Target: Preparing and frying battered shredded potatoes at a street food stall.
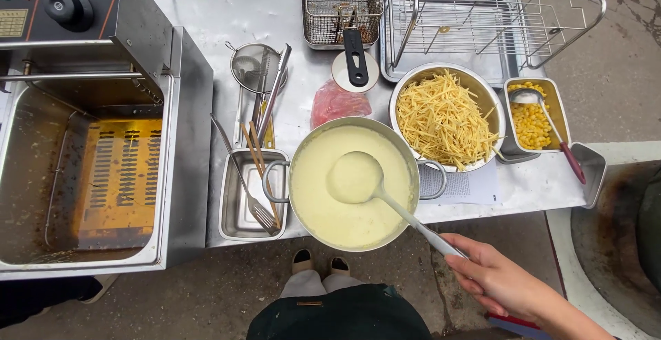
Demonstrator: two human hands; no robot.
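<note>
Head view: the right hand (499,281), at 5 o'clock, grips the ladle (354,177) handle; its bowl rests in the batter pot (352,183) at centre; shredded-potato bowl (444,116) at 2 o'clock; fryer (89,168) at 9 o'clock.

The right hand (497,281) reaches in from the lower right, forearm angled. Its fingers (460,248) are curled closed.

We see a stainless steel worktable (227,16) w/ a deep fryer (96,154) at its left end, standing outdoors on cracked grey concrete ground (613,58) under flat daylight, a pale curb (620,151) at right.
</note>
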